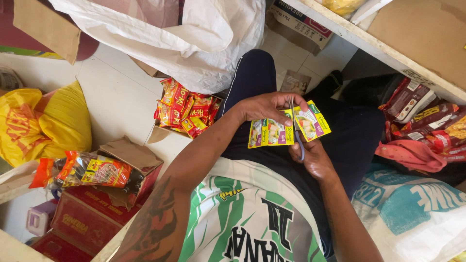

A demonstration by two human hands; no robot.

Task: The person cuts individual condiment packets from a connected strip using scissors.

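Note:
My left hand [264, 106] pinches the top edge of a strip of small yellow-and-green sachets [287, 127] held over my lap. My right hand [313, 157] is below the strip and grips scissors [297, 130] with a bluish handle, the blades pointing up between two sachets. The strip is partly split, with one sachet [313, 121] tilting off to the right. I sit with dark trousers and a white-and-green shirt.
A pile of red-and-yellow snack packets [187, 110] lies in a box by my left knee. A large white plastic bag [194, 39] sits beyond it, a yellow bag [48, 121] at left, red cartons [92, 213] at lower left, and dark packets [427, 121] under a shelf [388, 48] at right.

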